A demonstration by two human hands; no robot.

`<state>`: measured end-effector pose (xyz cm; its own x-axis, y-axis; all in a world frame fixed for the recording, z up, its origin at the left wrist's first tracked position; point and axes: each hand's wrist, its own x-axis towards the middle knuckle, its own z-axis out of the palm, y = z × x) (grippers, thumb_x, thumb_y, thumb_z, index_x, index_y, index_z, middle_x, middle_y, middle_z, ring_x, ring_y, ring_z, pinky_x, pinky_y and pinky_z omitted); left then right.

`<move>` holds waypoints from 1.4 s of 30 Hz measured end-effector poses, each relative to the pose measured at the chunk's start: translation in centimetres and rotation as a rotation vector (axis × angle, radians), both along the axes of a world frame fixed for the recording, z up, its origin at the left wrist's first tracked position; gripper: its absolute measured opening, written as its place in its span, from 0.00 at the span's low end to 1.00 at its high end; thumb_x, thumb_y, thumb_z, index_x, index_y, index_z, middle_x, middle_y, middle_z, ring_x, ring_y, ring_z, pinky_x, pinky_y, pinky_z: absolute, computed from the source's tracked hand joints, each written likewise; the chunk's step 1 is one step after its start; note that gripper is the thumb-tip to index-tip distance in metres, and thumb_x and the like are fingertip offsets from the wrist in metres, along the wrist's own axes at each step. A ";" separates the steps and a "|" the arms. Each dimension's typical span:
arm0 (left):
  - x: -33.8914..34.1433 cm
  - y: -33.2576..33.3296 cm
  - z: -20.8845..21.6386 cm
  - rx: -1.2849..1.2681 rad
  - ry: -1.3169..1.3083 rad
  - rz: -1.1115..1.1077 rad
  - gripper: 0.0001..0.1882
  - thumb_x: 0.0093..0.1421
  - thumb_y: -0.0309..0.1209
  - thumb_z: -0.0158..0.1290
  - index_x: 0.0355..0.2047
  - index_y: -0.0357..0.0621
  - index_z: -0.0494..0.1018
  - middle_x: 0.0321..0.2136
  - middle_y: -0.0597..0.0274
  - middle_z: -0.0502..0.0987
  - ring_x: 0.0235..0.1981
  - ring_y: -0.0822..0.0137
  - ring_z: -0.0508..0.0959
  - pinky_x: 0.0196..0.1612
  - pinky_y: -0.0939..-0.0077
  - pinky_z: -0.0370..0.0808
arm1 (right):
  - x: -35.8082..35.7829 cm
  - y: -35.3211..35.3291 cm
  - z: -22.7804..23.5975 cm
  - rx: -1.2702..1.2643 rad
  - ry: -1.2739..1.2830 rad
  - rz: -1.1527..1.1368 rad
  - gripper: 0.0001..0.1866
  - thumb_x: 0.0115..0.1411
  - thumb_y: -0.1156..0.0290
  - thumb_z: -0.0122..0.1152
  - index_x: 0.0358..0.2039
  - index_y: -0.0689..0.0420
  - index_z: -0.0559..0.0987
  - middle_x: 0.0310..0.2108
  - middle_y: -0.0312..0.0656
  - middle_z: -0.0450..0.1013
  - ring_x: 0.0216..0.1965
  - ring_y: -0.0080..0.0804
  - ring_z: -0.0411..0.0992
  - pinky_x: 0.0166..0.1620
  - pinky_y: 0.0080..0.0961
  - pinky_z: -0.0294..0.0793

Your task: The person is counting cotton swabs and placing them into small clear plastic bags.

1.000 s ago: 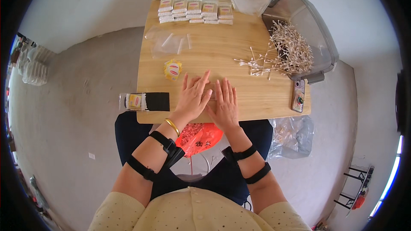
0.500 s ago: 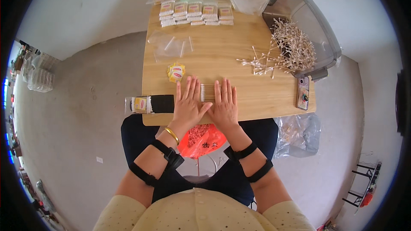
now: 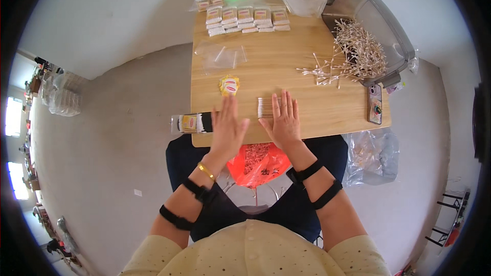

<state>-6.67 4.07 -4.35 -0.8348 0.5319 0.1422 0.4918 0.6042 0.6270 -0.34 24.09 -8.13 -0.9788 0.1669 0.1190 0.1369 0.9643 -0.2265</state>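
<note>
A neat row of cotton swabs (image 3: 265,107) lies side by side on the wooden table in front of me. My right hand (image 3: 286,123) is spread flat at the row's right end, fingers straight and covering part of it. My left hand (image 3: 228,129) is apart from the row, fingers stretched out, a little blurred, and holds nothing. It is nearest to the black block (image 3: 206,122), partly hiding it. A clear bag with cotton swabs and a yellow card (image 3: 189,123) sits at the block's left end. Just beyond my left fingertips lies a pile of yellow-and-white cards (image 3: 229,86).
Packed swab bundles (image 3: 245,16) stand in rows at the back. Clear plastic bags (image 3: 220,57) lie at the left. A tipped grey bin (image 3: 394,30) spills loose swabs (image 3: 358,53) at the right, near a phone (image 3: 375,105). A red bag (image 3: 258,166) hangs below the table edge.
My left hand has moved left, away from the swab row. My right hand stays by the row's right end. The whole view has shifted slightly.
</note>
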 end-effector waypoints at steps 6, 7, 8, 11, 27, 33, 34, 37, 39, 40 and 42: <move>-2.2 -13.2 -0.7 0.066 -0.041 0.465 0.34 0.75 0.49 0.40 0.71 0.35 0.56 0.71 0.43 0.60 0.73 0.46 0.57 0.75 0.49 0.47 | -1.3 -5.9 0.8 -0.001 -0.037 0.068 0.48 0.68 0.38 0.48 0.75 0.61 0.53 0.77 0.59 0.42 0.79 0.51 0.38 0.78 0.49 0.34; -2.8 -14.3 -1.1 0.093 -0.057 0.538 0.34 0.75 0.49 0.40 0.71 0.35 0.57 0.70 0.42 0.61 0.72 0.46 0.58 0.74 0.51 0.48 | -1.6 -7.2 0.9 -0.014 -0.029 0.081 0.47 0.68 0.38 0.47 0.75 0.61 0.53 0.77 0.59 0.42 0.79 0.51 0.38 0.78 0.48 0.34; -3.4 -15.2 -2.0 0.059 -0.014 0.580 0.35 0.75 0.50 0.41 0.70 0.35 0.58 0.68 0.41 0.64 0.70 0.46 0.62 0.73 0.51 0.52 | -2.0 -8.5 0.7 -0.026 -0.023 0.098 0.47 0.69 0.38 0.47 0.75 0.61 0.53 0.77 0.59 0.42 0.79 0.51 0.38 0.78 0.48 0.35; -5.5 -15.8 -3.7 0.030 -0.001 0.698 0.35 0.73 0.54 0.43 0.65 0.34 0.64 0.57 0.39 0.73 0.59 0.47 0.73 0.64 0.52 0.65 | -2.7 -11.3 -0.1 -0.032 -0.001 0.111 0.46 0.69 0.39 0.47 0.75 0.61 0.53 0.77 0.58 0.42 0.79 0.51 0.38 0.78 0.48 0.34; -7.5 -12.8 -7.4 0.692 -0.787 0.793 0.31 0.68 0.61 0.52 0.34 0.42 0.75 0.25 0.66 0.76 0.23 0.74 0.77 0.23 0.77 0.72 | -3.5 -15.3 -0.6 -0.009 0.003 0.100 0.43 0.69 0.44 0.49 0.76 0.56 0.54 0.78 0.54 0.42 0.79 0.49 0.38 0.77 0.51 0.35; -7.2 -13.4 -8.2 0.879 -0.889 0.692 0.29 0.70 0.60 0.49 0.40 0.42 0.74 0.30 0.65 0.79 0.27 0.74 0.79 0.29 0.79 0.77 | -3.7 -15.9 0.5 -0.048 -0.050 0.098 0.48 0.66 0.37 0.50 0.76 0.56 0.53 0.78 0.55 0.42 0.79 0.49 0.37 0.77 0.52 0.35; -7.1 -13.3 -8.3 0.885 -0.894 0.698 0.29 0.70 0.60 0.49 0.40 0.43 0.74 0.31 0.65 0.79 0.28 0.74 0.80 0.30 0.79 0.77 | -3.7 -15.8 0.5 -0.044 -0.055 0.096 0.49 0.66 0.36 0.51 0.76 0.56 0.53 0.78 0.55 0.42 0.79 0.49 0.37 0.77 0.52 0.35; -7.0 -13.0 -8.4 0.914 -0.883 0.722 0.29 0.71 0.60 0.49 0.40 0.42 0.74 0.32 0.64 0.80 0.29 0.73 0.80 0.31 0.78 0.78 | -3.8 -16.0 0.7 -0.082 -0.071 0.114 0.48 0.68 0.38 0.50 0.76 0.58 0.52 0.78 0.56 0.41 0.79 0.50 0.37 0.77 0.52 0.35; -7.0 -12.8 -8.3 0.930 -0.868 0.735 0.29 0.71 0.60 0.48 0.40 0.42 0.74 0.32 0.64 0.80 0.29 0.73 0.80 0.32 0.78 0.78 | -3.9 -16.3 0.7 -0.083 -0.067 0.121 0.48 0.67 0.38 0.50 0.76 0.58 0.52 0.78 0.56 0.42 0.79 0.50 0.37 0.77 0.53 0.35; -7.0 -12.7 -8.3 0.934 -0.861 0.740 0.29 0.71 0.60 0.48 0.40 0.42 0.74 0.32 0.64 0.80 0.29 0.73 0.80 0.32 0.77 0.78 | -4.0 -16.5 0.7 -0.084 -0.065 0.124 0.48 0.67 0.38 0.50 0.76 0.57 0.52 0.78 0.56 0.42 0.79 0.50 0.37 0.77 0.53 0.35; -7.0 -12.6 -8.0 0.927 -0.845 0.746 0.29 0.71 0.59 0.48 0.39 0.42 0.74 0.32 0.64 0.79 0.29 0.73 0.80 0.32 0.77 0.78 | -4.1 -16.9 0.5 -0.079 -0.061 0.126 0.48 0.67 0.38 0.50 0.76 0.57 0.52 0.78 0.55 0.42 0.79 0.49 0.37 0.77 0.53 0.35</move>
<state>-13.65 -8.53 -12.40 -0.8768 -0.0609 -0.4770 -0.4536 -0.2243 0.8625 -4.47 7.22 -7.60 -0.9975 0.0488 0.0502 0.0317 0.9543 -0.2973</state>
